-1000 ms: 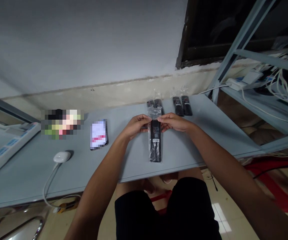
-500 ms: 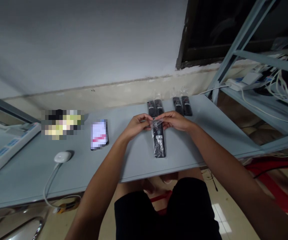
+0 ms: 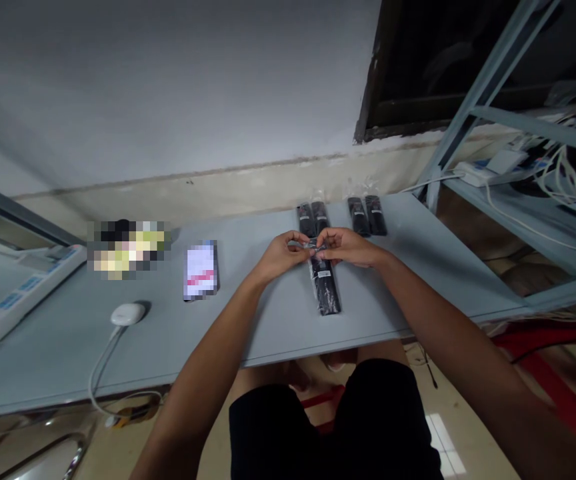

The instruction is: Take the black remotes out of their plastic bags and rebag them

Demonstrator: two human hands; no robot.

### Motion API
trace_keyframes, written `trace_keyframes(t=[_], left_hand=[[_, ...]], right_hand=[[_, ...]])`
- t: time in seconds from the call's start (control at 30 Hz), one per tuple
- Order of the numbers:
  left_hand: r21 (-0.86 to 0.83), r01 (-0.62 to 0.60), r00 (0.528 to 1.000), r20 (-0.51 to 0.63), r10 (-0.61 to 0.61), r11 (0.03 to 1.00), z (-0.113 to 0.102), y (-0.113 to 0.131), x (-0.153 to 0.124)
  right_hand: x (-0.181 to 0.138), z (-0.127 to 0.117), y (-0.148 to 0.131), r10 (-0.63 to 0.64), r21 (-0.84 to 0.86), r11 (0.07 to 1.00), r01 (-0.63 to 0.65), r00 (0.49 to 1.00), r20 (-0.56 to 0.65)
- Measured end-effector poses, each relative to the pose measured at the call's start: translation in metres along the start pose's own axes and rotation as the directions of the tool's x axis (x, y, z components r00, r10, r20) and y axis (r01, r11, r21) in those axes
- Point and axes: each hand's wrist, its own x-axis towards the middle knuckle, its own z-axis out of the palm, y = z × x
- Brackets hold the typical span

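A black remote control (image 3: 326, 291) in a clear plastic bag lies on the grey table in front of me, its far end between my hands. My left hand (image 3: 287, 255) pinches the bag (image 3: 317, 248) at that end from the left. From the right, my right hand (image 3: 347, 247) pinches the same stretch of plastic, thumb and fingers together. Just beyond my fingers lie two more bagged remotes (image 3: 313, 217) side by side. Another bagged pair (image 3: 367, 215) rests farther right, near the wall.
To the left are a phone (image 3: 201, 270) with a lit screen, a white rounded device (image 3: 128, 313) on a cable, a blurred patch (image 3: 128, 248) and a power strip (image 3: 31, 290). A metal rack (image 3: 508, 127) with cables stands at the right. The table's front edge (image 3: 328, 350) is near my lap.
The near end of the bagged remote has swung slightly to the right. My fingers have drawn closer together on the plastic at its far end. The view has shifted a little.
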Motion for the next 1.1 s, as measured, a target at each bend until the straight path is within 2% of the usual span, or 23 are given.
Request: trace_keyframes(t=[0.17,0.3,0.4,0.5,0.67,0.77,0.93,1.1], left_hand=[[0.003,-0.06,0.998,-0.032,0.06,0.998,0.004,-0.001,0.002],[0.058,-0.064,0.995,-0.075,0.068,0.996,0.004,-0.001,0.003],[0.113,-0.06,0.995,-0.077,0.069,0.992,0.003,-0.002,0.003],[0.173,-0.081,0.993,-0.066,0.094,0.982,0.003,-0.004,0.002],[0.263,-0.143,0.985,-0.06,0.165,0.954,0.003,-0.003,0.0],[0.311,-0.161,0.98,-0.064,0.189,0.937,0.002,-0.002,-0.001],[0.499,-0.228,0.958,-0.036,0.283,0.836,0.001,-0.004,-0.005],[0.688,-0.24,0.93,-0.039,0.365,0.685,-0.008,0.011,-0.011]], right_hand=[[-0.003,-0.014,-0.003,-0.021,0.006,1.0,0.021,0.998,-0.051],[-0.003,-0.045,-0.009,0.011,0.001,1.0,-0.011,0.976,-0.218],[0.012,-0.071,-0.013,-0.008,-0.127,0.991,-0.043,0.928,-0.372],[0.04,-0.09,-0.01,-0.051,-0.295,0.949,-0.109,0.873,-0.485],[0.085,-0.101,0.004,-0.156,-0.537,0.79,-0.297,0.748,-0.645],[0.096,-0.1,0.013,-0.247,-0.629,0.722,-0.288,0.742,-0.623],[0.089,-0.086,0.025,-0.398,-0.811,0.543,-0.218,0.784,-0.477],[0.064,-0.059,0.032,-0.577,-0.88,0.459,-0.123,0.712,-0.4]])
